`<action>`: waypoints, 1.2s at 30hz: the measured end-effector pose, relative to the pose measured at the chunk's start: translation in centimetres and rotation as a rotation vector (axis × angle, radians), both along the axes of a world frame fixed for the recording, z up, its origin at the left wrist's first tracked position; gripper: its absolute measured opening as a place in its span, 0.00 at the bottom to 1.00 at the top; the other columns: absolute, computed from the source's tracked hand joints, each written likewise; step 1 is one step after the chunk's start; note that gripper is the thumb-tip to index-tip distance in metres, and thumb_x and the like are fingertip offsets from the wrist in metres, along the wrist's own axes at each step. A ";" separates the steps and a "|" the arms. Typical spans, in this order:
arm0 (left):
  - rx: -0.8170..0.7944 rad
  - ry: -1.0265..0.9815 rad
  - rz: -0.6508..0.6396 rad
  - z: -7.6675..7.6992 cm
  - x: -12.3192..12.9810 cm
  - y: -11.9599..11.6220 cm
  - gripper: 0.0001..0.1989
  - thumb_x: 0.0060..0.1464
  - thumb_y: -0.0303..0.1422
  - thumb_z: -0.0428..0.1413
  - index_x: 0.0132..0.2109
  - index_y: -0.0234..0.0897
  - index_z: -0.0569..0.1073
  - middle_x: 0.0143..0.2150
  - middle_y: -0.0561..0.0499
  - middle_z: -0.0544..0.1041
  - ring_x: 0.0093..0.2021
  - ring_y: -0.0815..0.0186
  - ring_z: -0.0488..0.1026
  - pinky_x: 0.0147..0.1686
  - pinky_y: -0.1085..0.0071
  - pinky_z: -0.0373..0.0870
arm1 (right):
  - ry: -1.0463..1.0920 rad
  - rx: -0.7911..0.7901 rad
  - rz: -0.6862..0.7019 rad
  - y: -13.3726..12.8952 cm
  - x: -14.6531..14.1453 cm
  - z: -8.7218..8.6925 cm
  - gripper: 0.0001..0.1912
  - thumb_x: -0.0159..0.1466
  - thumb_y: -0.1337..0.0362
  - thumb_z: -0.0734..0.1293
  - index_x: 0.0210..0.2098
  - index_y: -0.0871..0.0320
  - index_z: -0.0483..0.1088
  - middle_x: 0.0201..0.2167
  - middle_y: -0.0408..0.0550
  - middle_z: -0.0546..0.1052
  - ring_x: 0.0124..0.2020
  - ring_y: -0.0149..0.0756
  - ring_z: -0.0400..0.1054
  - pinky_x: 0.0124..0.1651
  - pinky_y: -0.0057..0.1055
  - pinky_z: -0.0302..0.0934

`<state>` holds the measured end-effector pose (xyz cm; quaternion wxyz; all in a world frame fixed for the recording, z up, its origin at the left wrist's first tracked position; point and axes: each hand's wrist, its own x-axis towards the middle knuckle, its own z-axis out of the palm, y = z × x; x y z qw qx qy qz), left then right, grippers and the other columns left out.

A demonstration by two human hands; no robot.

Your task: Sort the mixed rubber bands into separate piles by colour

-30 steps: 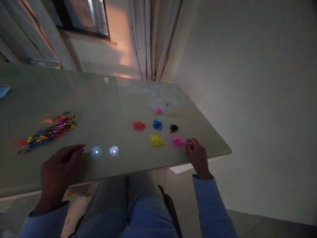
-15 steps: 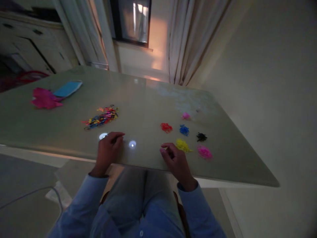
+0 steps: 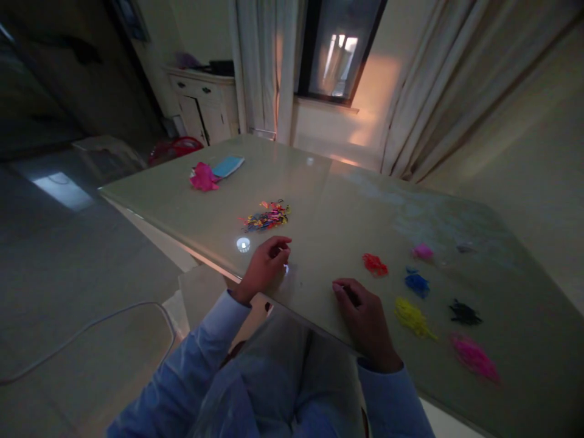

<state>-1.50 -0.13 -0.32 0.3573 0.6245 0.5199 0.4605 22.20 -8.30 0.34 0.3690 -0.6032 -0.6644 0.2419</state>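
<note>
My left hand (image 3: 268,263) hovers at the table's near edge, just below a mixed pile of small coloured rubber bands (image 3: 267,217). Its fingers are loosely curled, with a gap between thumb and forefinger and nothing visible in it. My right hand (image 3: 362,313) is by the near edge too, thumb and forefinger tips together; whether anything is between them is hidden. To its right lie single-colour piles of bands: red (image 3: 375,265), blue (image 3: 417,283), yellow (image 3: 413,317), black (image 3: 464,312) and bright pink (image 3: 475,357). A lighter pink clump (image 3: 423,252) sits behind the blue.
A crumpled pink piece (image 3: 204,177) and a light-blue flat object (image 3: 229,166) lie at the table's (image 3: 314,213) far left. A small clear item (image 3: 466,247) is at the right. Beyond stand a red chair (image 3: 182,146), a cabinet (image 3: 214,112) and curtains.
The view has swung left, so the table and piles appear further right and more of the room shows. Both hands stay near the table edge, with the right fingertips now closer together.
</note>
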 end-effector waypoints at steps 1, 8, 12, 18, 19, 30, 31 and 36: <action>0.016 0.034 0.020 0.2 -0.9 0.5 0.16 0.55 0.34 0.53 0.48 0.35 0.77 0.37 0.48 0.79 0.28 0.69 0.72 0.30 0.72 0.71 | 0.003 -0.002 0.005 -0.1 0.1 0.0 0.15 0.68 0.53 0.62 0.38 0.55 0.75 0.31 0.48 0.80 0.30 0.39 0.74 0.34 0.30 0.64; 0.071 0.622 0.289 1.3 -7.7 3.5 0.16 0.54 0.32 0.56 0.49 0.37 0.79 0.47 0.43 0.78 0.40 0.60 0.75 0.45 0.66 0.72 | -0.030 0.001 0.006 0.0 0.1 -0.1 0.16 0.67 0.52 0.62 0.38 0.56 0.76 0.32 0.50 0.81 0.32 0.40 0.74 0.36 0.32 0.66; 0.049 0.749 0.267 1.4 -9.2 4.4 0.16 0.59 0.34 0.53 0.49 0.38 0.80 0.48 0.42 0.76 0.46 0.57 0.75 0.47 0.65 0.72 | -0.030 -0.001 -0.008 0.0 0.1 0.1 0.17 0.67 0.51 0.62 0.38 0.56 0.76 0.33 0.51 0.81 0.33 0.41 0.75 0.36 0.33 0.67; 0.070 0.771 0.242 1.1 -9.4 4.9 0.13 0.59 0.33 0.52 0.43 0.41 0.82 0.45 0.45 0.77 0.43 0.60 0.74 0.44 0.68 0.72 | -0.017 -0.001 -0.008 0.1 0.1 0.2 0.17 0.66 0.50 0.62 0.37 0.55 0.76 0.32 0.51 0.81 0.32 0.42 0.75 0.34 0.33 0.67; 0.078 0.761 0.243 1.1 -9.4 4.9 0.14 0.59 0.33 0.52 0.43 0.40 0.82 0.44 0.45 0.77 0.42 0.61 0.74 0.43 0.68 0.72 | -0.015 -0.003 -0.008 0.1 0.0 0.3 0.17 0.66 0.50 0.62 0.37 0.55 0.76 0.32 0.51 0.81 0.32 0.42 0.75 0.35 0.33 0.67; 0.132 0.730 0.212 0.8 -9.6 4.7 0.13 0.59 0.34 0.52 0.43 0.38 0.81 0.44 0.43 0.78 0.41 0.60 0.75 0.45 0.66 0.71 | -0.034 -0.018 -0.024 0.0 0.1 0.2 0.17 0.66 0.51 0.63 0.37 0.55 0.76 0.33 0.49 0.81 0.33 0.41 0.75 0.36 0.32 0.66; 0.123 0.734 0.204 0.9 -9.6 4.6 0.13 0.59 0.34 0.53 0.43 0.38 0.81 0.45 0.43 0.78 0.42 0.60 0.75 0.45 0.67 0.71 | -0.032 -0.016 -0.023 0.0 0.1 0.2 0.16 0.66 0.51 0.62 0.37 0.55 0.76 0.33 0.49 0.81 0.33 0.41 0.75 0.37 0.33 0.66; 0.095 0.777 0.161 1.1 -9.3 4.6 0.13 0.60 0.34 0.52 0.43 0.39 0.81 0.46 0.44 0.77 0.42 0.60 0.75 0.44 0.68 0.71 | -0.033 -0.009 -0.019 -0.1 0.0 0.2 0.16 0.66 0.52 0.63 0.38 0.56 0.76 0.33 0.50 0.82 0.33 0.41 0.76 0.37 0.32 0.66</action>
